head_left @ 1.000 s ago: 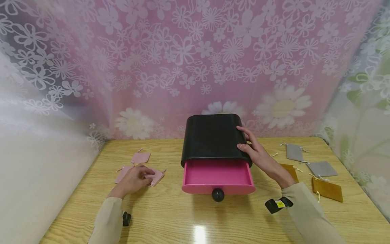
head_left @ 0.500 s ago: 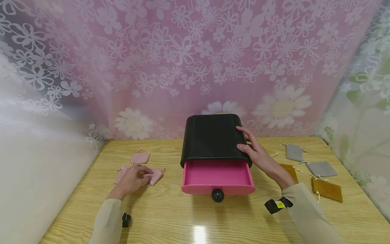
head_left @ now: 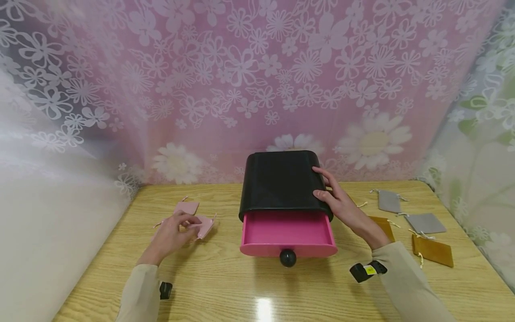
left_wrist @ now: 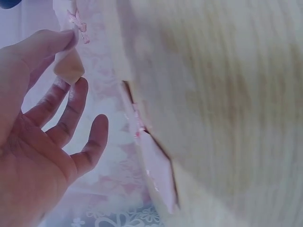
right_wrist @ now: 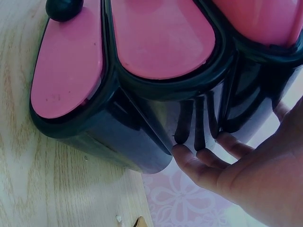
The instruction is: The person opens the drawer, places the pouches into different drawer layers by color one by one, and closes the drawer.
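My left hand (head_left: 170, 235) pinches a pink drawstring pouch (head_left: 205, 225) between thumb and fingers, held up off the table. In the left wrist view that pouch (left_wrist: 70, 66) hangs at the fingertips, the other fingers spread loosely below. A black drawer unit (head_left: 283, 179) stands mid-table, its pink top drawer (head_left: 261, 250) pulled out by its round black knob end, the visible inside bare. My right hand (head_left: 346, 205) rests on the unit's right side, thumb and index finger over the top edge. In the right wrist view its fairly straight fingertips (right_wrist: 180, 151) touch the black side wall.
Another pink pouch (head_left: 187, 207) lies behind the left hand; one more is mostly hidden by that hand. To the right lie grey pouches (head_left: 425, 222) and mustard pouches (head_left: 432, 250). A floral curtain (head_left: 281, 80) hangs behind the table. Two lower pink drawers (right_wrist: 163, 38) are closed.
My left hand has lifted the pink pouch from the table, rising slightly with it. The right hand and the drawer unit have stayed still.
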Action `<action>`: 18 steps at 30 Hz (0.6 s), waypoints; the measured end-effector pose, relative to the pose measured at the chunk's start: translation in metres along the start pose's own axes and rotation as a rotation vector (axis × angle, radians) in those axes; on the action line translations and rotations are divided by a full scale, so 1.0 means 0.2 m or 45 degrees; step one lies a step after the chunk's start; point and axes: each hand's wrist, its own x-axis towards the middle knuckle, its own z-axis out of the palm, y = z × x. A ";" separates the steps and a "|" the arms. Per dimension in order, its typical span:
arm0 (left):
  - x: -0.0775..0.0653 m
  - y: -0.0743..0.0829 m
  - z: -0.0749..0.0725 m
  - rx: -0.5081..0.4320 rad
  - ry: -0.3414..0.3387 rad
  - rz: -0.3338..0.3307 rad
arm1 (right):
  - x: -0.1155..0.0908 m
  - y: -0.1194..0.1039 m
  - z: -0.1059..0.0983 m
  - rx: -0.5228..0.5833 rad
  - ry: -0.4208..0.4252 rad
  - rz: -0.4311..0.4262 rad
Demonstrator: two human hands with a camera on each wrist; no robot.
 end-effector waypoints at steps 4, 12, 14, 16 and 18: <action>0.00 0.03 -0.01 -0.032 0.029 0.034 | 0.00 0.00 0.00 0.003 0.000 0.001; 0.00 0.12 -0.07 -0.025 0.117 0.127 | 0.00 0.00 0.00 0.009 -0.006 0.012; 0.00 0.15 -0.08 -0.023 0.135 0.129 | 0.00 0.00 0.00 0.008 -0.006 0.017; 0.00 0.17 -0.09 -0.009 0.158 0.140 | 0.00 0.00 0.00 0.006 -0.004 0.017; 0.00 0.20 -0.11 -0.004 0.179 0.161 | 0.00 0.00 0.00 0.003 -0.003 0.016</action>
